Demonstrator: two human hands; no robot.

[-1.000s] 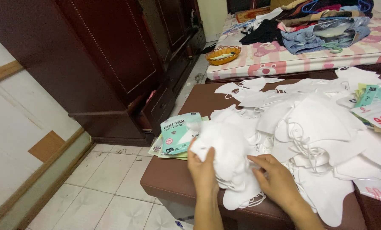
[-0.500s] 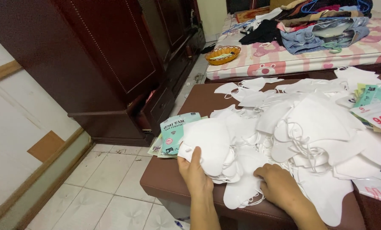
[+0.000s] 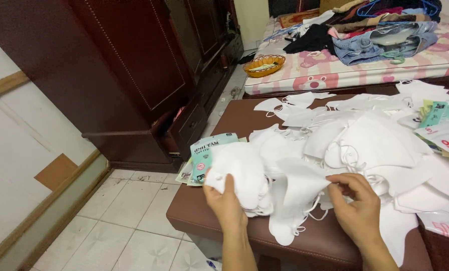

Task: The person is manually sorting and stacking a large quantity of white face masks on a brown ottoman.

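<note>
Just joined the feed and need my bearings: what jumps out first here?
A big heap of white face masks covers the brown padded bench. The left hand grips a stack of masks at its near edge; the right hand pinches one beside it. Clothes pile on the bed behind.

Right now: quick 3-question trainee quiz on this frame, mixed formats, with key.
1. True or false: the left hand grips a stack of white face masks.
2. What does the right hand pinch? A) an orange basket B) a single white mask C) a teal packet
3. Fill in: the masks lie on a brown padded ____.

Key:
1. True
2. B
3. bench; the teal packets sit at its left end, and the orange basket rests on the bed behind.
</note>
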